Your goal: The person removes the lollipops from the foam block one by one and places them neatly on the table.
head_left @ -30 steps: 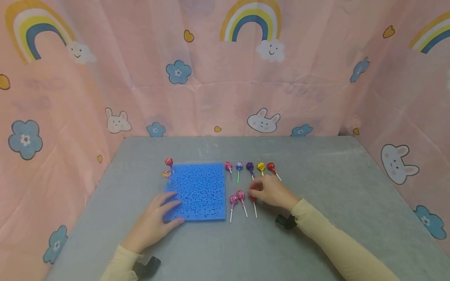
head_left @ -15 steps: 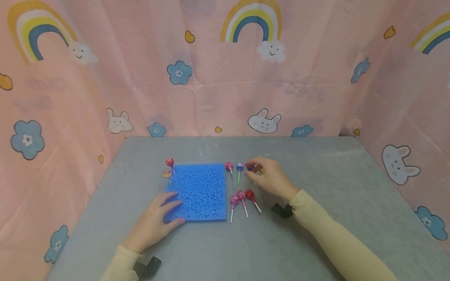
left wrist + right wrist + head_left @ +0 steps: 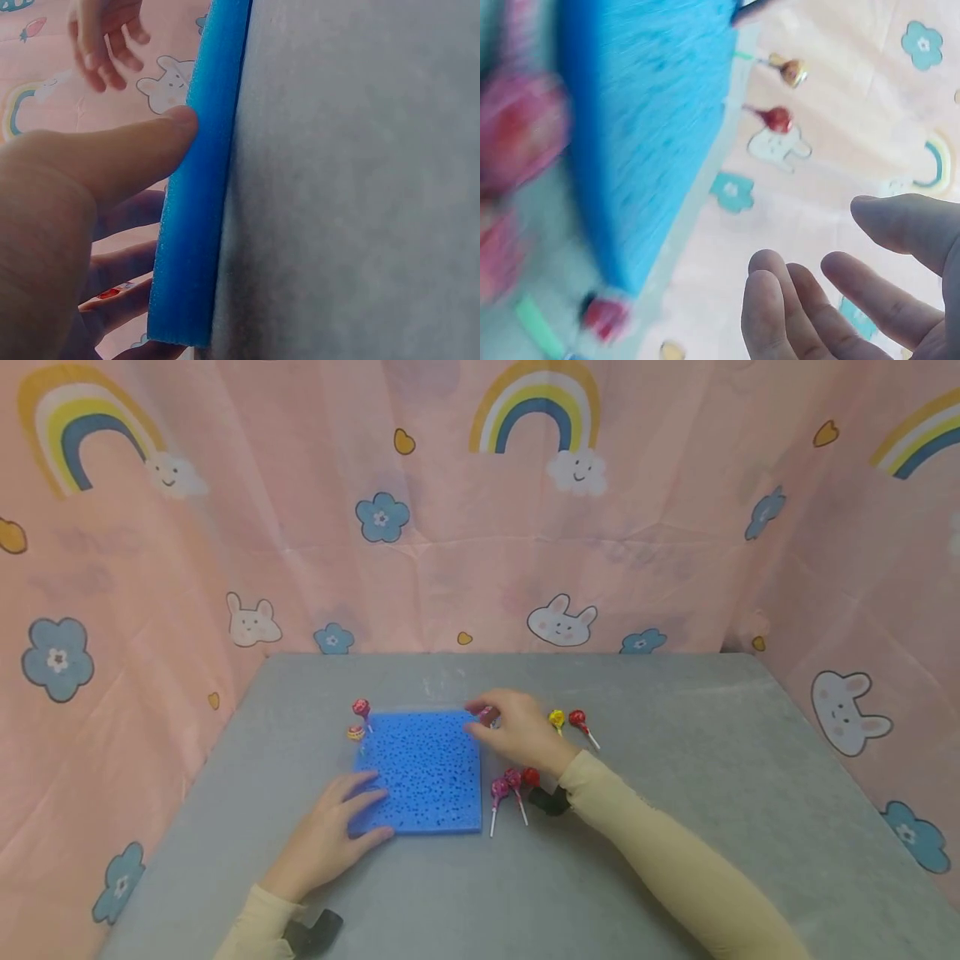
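A square blue foam block (image 3: 431, 777), its top speckled with dark holes, lies flat on the table. My left hand (image 3: 326, 831) rests on its near left part with fingers spread; in the left wrist view the thumb (image 3: 150, 146) touches the block's side. Two lollipops, one red (image 3: 362, 707) and one yellow-orange (image 3: 356, 733), stand in the foam along its far left edge. Over the block's far right corner hovers my right hand (image 3: 525, 727), fingers apart and nothing held. A pink lollipop (image 3: 607, 316) lies near that corner, partly hidden by this hand in the head view.
Right of the block lie a yellow lollipop (image 3: 556, 719) and a red lollipop (image 3: 577, 718) in the far row. Nearer are two pink lollipops (image 3: 499, 789) and another red one (image 3: 531, 776), its stick hidden by the right wrist camera (image 3: 550, 801). A pink curtain (image 3: 450, 568) surrounds the table.
My right hand has moved from the near red lollipop to the far row, then left toward the block's corner. That red lollipop was let go beside the pink pair. The left hand stays put.
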A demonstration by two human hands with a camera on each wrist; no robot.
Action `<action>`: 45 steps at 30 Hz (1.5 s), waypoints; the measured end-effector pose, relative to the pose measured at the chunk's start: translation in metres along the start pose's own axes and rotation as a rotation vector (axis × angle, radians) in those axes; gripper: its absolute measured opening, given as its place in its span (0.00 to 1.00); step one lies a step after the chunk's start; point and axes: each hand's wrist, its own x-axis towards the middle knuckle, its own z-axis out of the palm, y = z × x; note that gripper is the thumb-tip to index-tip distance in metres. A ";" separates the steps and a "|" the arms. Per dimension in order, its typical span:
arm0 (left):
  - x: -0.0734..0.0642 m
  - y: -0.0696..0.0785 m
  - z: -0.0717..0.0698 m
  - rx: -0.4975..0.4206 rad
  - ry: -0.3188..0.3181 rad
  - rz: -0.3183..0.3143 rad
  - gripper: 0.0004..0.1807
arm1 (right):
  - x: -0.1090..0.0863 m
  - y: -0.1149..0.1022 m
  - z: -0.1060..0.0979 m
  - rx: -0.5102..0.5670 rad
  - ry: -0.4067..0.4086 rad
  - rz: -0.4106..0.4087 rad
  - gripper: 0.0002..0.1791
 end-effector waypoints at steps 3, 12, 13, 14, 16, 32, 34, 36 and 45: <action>0.000 -0.001 0.000 0.010 0.000 0.001 0.28 | 0.014 -0.015 0.012 0.012 -0.030 -0.030 0.18; 0.000 -0.004 0.003 0.020 0.046 0.056 0.27 | 0.050 -0.055 0.057 0.021 -0.123 -0.119 0.20; 0.000 -0.005 0.003 0.019 0.055 0.067 0.27 | 0.053 -0.059 0.062 0.022 -0.129 -0.125 0.19; 0.000 -0.005 0.003 0.020 0.062 0.077 0.27 | 0.056 -0.062 0.067 0.026 -0.135 -0.129 0.19; 0.000 -0.006 0.003 0.021 0.076 0.093 0.27 | 0.060 -0.068 0.076 0.018 -0.147 -0.133 0.19; 0.000 -0.006 0.003 0.033 0.114 0.143 0.25 | 0.076 -0.084 0.114 -0.064 -0.177 -0.150 0.16; 0.000 -0.006 0.003 0.030 0.118 0.147 0.25 | 0.076 -0.085 0.115 -0.062 -0.177 -0.141 0.16; 0.000 -0.005 0.003 0.030 0.123 0.151 0.25 | 0.076 -0.084 0.115 -0.052 -0.177 -0.138 0.16; 0.000 -0.005 0.003 0.022 0.108 0.132 0.25 | 0.078 -0.084 0.111 -0.033 -0.116 -0.191 0.13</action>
